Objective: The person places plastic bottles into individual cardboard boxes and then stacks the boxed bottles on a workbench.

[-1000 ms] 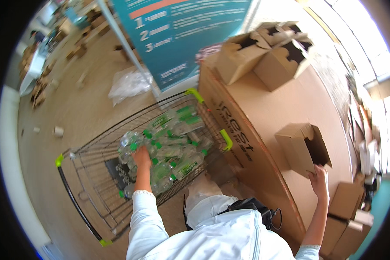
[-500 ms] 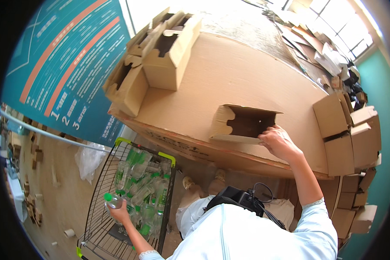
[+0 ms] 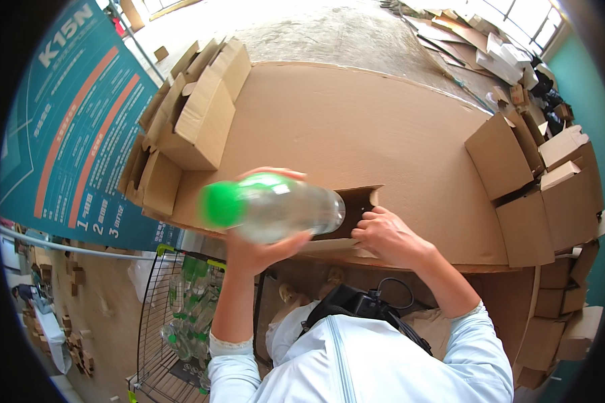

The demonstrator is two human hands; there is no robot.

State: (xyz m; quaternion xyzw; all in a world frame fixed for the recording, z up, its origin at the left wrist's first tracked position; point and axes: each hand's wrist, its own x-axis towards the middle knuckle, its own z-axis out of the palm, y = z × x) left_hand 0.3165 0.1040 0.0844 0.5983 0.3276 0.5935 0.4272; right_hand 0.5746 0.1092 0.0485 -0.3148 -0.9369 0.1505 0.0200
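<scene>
A clear plastic bottle (image 3: 286, 207) with a green cap is gripped by my left hand (image 3: 259, 252), fingers wrapped round it. It lies sideways, blurred by motion, its base pointing right over a small open cardboard box (image 3: 357, 207). My right hand (image 3: 390, 234) holds that box's right end, fingertips at its edge. The box sits at the near edge of a big cardboard-topped surface (image 3: 316, 114); the bottle and left hand hide much of it. More clear bottles (image 3: 195, 289) with green caps fill a wire cart (image 3: 151, 322) at lower left.
Several open cardboard boxes (image 3: 205, 114) stand at the surface's left edge. More open boxes (image 3: 511, 158) are stacked at its right. A teal printed board (image 3: 67, 148) rises at far left. Flattened cardboard (image 3: 450, 47) lies on the floor at back right.
My left hand has carried the bottle from over the cart up and right to the box. My right hand keeps hold of the box, which has shifted in view with the head's turn.
</scene>
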